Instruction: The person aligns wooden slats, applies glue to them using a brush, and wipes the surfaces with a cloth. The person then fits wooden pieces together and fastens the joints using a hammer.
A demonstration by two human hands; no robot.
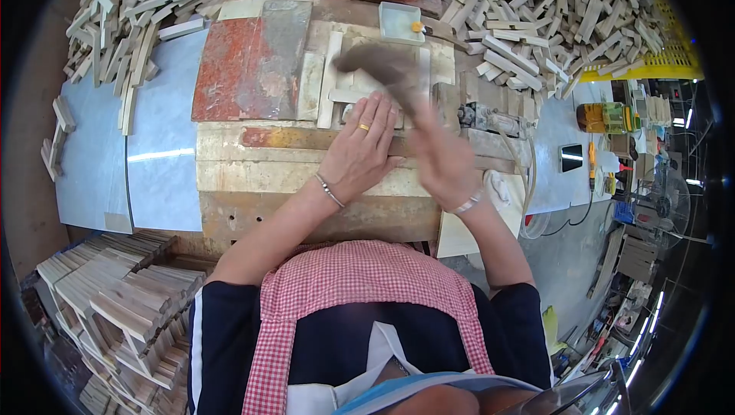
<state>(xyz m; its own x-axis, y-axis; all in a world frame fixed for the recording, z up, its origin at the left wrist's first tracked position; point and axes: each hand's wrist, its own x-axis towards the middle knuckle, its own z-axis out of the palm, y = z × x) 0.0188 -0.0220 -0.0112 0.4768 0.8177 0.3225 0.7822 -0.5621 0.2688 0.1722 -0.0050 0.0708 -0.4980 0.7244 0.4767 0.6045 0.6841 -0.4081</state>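
Note:
My right hand [444, 158] is closed round the handle of a hammer [383, 66], which is smeared by motion above the bench. My left hand [358, 145] lies flat with its fingers stretched forward, touching a short pale wood strip [344, 96]. This strip lies crosswise, beside an upright-running strip [329, 82]; the fingers cover part of the wood. Another pale strip [424, 70] shows to the right, partly behind the hammer. Below the left fingertips a long wooden bar [287, 138] crosses the worn workbench [253, 174].
Heaps of wood strips lie at the back left [145, 24] and back right [574, 17], beside a yellow basket [651, 66]. A clear box [400, 21] stands behind the hammer. Stacked wood pieces [122, 308] stand at lower left. A phone [572, 157] lies on the right.

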